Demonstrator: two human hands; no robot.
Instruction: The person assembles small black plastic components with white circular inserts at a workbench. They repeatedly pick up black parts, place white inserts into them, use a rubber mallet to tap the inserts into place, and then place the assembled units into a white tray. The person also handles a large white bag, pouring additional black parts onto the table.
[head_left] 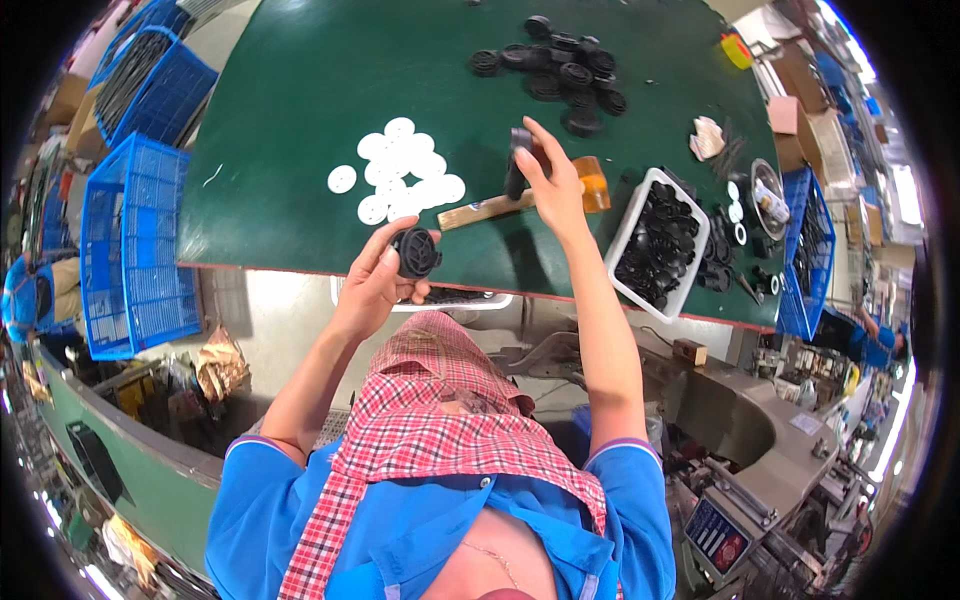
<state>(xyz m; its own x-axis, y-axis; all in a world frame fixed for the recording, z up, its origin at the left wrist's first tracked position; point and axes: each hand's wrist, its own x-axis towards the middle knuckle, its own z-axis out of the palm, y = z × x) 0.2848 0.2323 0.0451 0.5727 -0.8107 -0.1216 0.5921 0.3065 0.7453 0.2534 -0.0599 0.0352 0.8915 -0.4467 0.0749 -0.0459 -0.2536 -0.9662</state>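
Note:
My left hand (372, 285) is closed round a black round plastic part (417, 253) with a ribbed, spoked face, just over the table's near edge. Between the thumb and fingers of my right hand (555, 185) stands a black plastic piece (517, 170), seen mostly edge-on, so its exact kind is unclear. Below that hand lies a mallet with an amber head (594, 186) and a wooden handle (480, 211). A cluster of thin white discs (400, 160) with small holes rests on the table, beyond my left hand.
Several black round parts (575, 75) are heaped at the table's far side. A white tray (617, 262) of small black pieces sits right of my right arm. Blue crates (140, 250) flank the green table (290, 90). Another tray (490, 302) shows below its near edge.

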